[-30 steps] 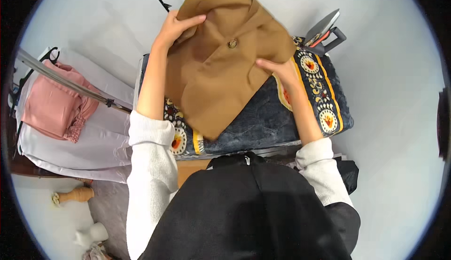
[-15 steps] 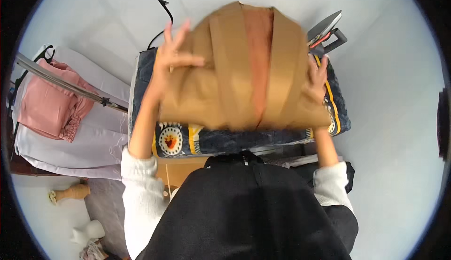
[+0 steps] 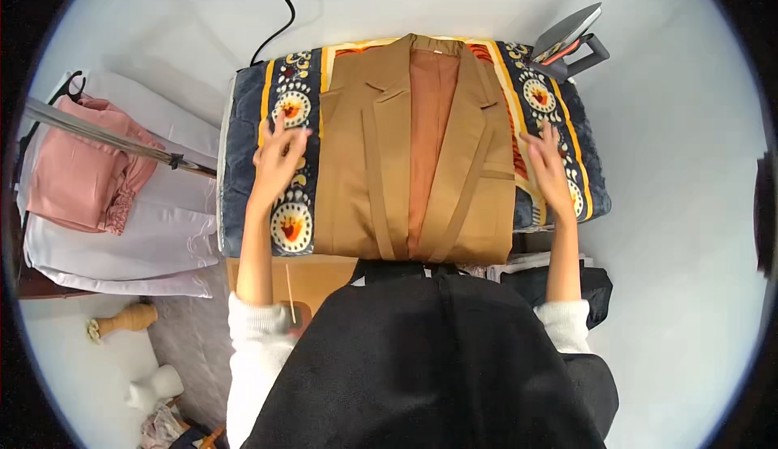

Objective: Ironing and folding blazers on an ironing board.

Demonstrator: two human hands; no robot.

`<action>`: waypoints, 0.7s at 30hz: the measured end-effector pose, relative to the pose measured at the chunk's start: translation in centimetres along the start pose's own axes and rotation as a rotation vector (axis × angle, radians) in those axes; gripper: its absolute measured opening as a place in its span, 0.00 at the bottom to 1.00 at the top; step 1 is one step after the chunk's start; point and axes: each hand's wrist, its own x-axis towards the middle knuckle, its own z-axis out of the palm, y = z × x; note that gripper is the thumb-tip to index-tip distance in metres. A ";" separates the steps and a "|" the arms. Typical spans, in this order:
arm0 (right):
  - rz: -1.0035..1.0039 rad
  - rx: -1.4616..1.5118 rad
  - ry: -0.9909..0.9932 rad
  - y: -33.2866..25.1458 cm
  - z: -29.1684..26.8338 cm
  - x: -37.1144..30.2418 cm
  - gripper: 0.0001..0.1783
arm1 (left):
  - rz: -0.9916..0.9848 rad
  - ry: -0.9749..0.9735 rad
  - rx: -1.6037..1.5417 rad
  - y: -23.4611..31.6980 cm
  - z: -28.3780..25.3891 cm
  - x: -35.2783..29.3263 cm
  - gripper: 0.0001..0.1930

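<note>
A brown blazer (image 3: 356, 165) with a rust-coloured lining lies front up on a patterned dark blue blanket (image 3: 243, 173), its collar at the far side and its lapels parted. Its sleeves do not show. Left of the blazer hovers my left hand (image 3: 278, 161), fingers apart and holding nothing. My right hand (image 3: 549, 169) is on the other side, close to the blazer's right edge, its fingers also spread and free of cloth. At the far right corner of the blanket, a clothes iron (image 3: 571, 48) stands tilted up, with a grey handle.
A black cord (image 3: 284, 3) hangs behind the blanket. To the left, a metal rail (image 3: 97, 133) runs beside a folded pink garment (image 3: 93, 173) and white cloth (image 3: 154, 246). Lower left are a woven vase (image 3: 130, 319) and a white mannequin form (image 3: 158, 386). Dark cloth (image 3: 596, 291) sits at lower right.
The blazer, blurred and raised between my hands before, now lies flat on the blanket. Both hands have come down nearer to me and are off it. More of the blanket shows.
</note>
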 end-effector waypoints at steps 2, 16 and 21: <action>0.295 0.012 0.028 0.5 1.4 2.3 0.32 | -0.176 0.036 -0.150 1.3 1.3 2.9 0.28; 0.399 0.144 0.100 -1.6 6.4 10.2 0.41 | 0.106 0.050 -0.430 2.4 6.4 10.2 0.14; 0.321 0.078 0.111 -1.7 7.2 10.4 0.38 | -0.041 0.001 0.159 -4.2 7.8 12.7 0.12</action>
